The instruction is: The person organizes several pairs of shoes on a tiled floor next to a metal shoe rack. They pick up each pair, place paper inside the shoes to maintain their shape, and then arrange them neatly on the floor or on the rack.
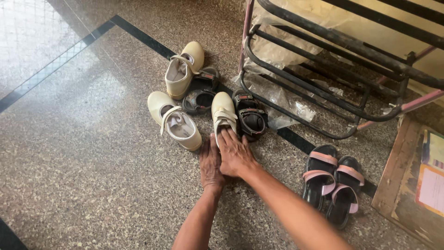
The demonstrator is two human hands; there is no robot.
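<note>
Shoe rack (323,88) crowds the hands (226,157) — sandals (333,185) beside.

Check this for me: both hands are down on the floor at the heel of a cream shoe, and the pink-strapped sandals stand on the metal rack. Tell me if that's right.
One detail is wrong. The pink-strapped sandals stand on the floor beside the metal rack, not on it. The head view shows this. The left hand and right hand are indeed at the heel of a cream shoe.

A crumpled clear plastic wrapping (277,95) hangs about the lower left part of the metal rack (323,51), while flat rectangular printed sheets (432,178) in yellow, green and pink lie on the wooden board (393,180) at far right.
</note>
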